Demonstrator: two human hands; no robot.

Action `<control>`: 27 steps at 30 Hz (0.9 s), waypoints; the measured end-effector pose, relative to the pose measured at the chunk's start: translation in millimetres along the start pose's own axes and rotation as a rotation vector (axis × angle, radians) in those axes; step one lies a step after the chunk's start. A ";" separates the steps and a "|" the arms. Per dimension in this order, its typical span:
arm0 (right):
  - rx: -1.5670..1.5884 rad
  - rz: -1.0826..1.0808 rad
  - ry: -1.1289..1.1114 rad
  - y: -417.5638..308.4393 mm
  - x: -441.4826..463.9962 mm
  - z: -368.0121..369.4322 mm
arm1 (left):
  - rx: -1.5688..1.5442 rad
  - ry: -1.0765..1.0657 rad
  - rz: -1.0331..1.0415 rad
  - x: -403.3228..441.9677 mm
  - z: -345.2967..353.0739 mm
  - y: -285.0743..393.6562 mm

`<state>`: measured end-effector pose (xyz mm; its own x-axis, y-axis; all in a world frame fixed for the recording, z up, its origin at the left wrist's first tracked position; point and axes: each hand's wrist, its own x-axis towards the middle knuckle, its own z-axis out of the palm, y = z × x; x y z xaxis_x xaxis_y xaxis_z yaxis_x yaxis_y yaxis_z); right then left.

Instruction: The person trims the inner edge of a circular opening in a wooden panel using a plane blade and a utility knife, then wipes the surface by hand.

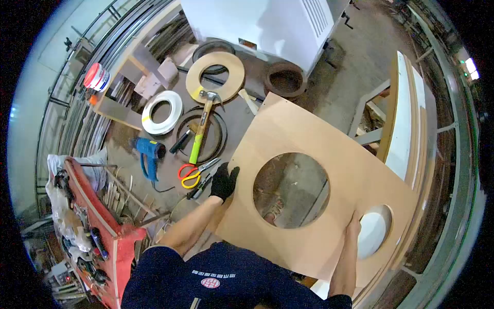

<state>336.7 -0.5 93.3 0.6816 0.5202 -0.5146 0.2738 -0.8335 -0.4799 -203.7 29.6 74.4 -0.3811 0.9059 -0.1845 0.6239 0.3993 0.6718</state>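
A large tan board (303, 129) with a big round hole and a smaller round hole lies tilted before me. Black-gloved, my left hand (224, 182) grips its left edge. My right hand (353, 226) is bare and rests at the board between the two holes, its fingers partly hidden, so its grip is unclear. Floor shows through the big hole, and a white surface (371, 234) through the small one. Just left of my gloved hand are red and yellow scissors (191, 176) and a knife (201, 186).
A hammer (203, 129), a blue heat gun (149, 154), a white ring (162, 112) and a tan ring (234, 77) lie beyond my left hand. A white cabinet (247, 20) stands ahead. At lower left is a red tool stand (116, 252); long panels (399, 123) lie right.
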 end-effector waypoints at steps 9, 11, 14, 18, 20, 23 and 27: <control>0.226 -0.063 -0.110 37.2 -22.4 7.9 | 0.038 -0.019 -0.034 -33.5 14.3 -45.0; 0.079 -0.009 -0.075 41.9 -22.1 8.6 | 0.158 0.012 0.044 -37.2 18.6 -58.2; 0.176 -0.080 -0.156 46.4 -33.1 13.5 | 0.290 0.156 0.141 -42.8 34.0 -82.0; 0.274 -0.055 -0.168 42.2 -42.4 17.3 | 0.181 0.050 0.123 -43.7 16.3 -72.7; 0.118 -0.091 -0.103 56.0 -22.1 25.4 | 0.245 0.070 0.132 -37.6 31.2 -93.3; 0.158 -0.112 -0.180 55.8 -27.7 26.4 | 0.274 0.125 0.138 -36.9 32.6 -99.7; -0.054 -0.010 -0.105 72.3 2.6 25.2 | 0.263 0.083 0.142 -30.8 33.2 -99.2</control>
<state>341.2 -54.8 39.4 0.6047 0.5424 -0.5832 0.3179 -0.8357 -0.4477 -231.2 -33.3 -10.4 -0.3254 0.9449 -0.0360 0.8260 0.3026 0.4756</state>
